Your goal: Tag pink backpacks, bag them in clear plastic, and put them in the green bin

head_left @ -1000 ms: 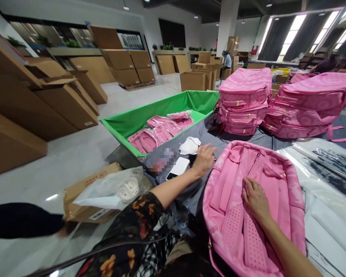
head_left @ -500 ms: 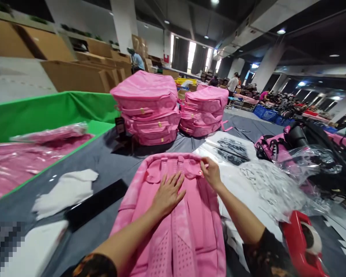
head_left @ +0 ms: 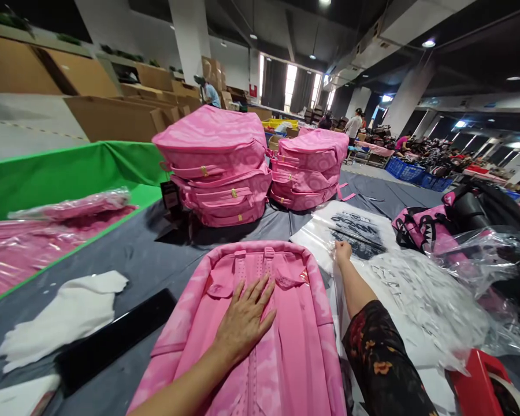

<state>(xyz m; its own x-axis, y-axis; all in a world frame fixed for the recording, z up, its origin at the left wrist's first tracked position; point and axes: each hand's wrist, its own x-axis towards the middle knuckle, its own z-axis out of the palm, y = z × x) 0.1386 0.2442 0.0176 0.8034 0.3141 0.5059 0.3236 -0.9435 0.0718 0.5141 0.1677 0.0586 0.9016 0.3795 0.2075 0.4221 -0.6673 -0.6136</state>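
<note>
Pink backpack (head_left: 286,341) on grey cloth (head_left: 151,260), left fingers (head_left: 266,294) spread, right fingers (head_left: 343,249) curled, pinch unclear, cartons (head_left: 110,118), windows (head_left: 290,86) behind

We see white cloth (head_left: 65,315) at left, just beside flat black object (head_left: 117,338). Red tape dispenser (head_left: 476,375) at lower right. Farther off, we note cardboard boxes (head_left: 112,117), person in light-blue top (head_left: 211,95) near them, pale column (head_left: 188,40), blue crates (head_left: 402,169) at right.

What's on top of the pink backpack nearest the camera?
The left hand rests spread over its shoulder straps. The patch beneath the palm is covered and can't be seen.
</note>
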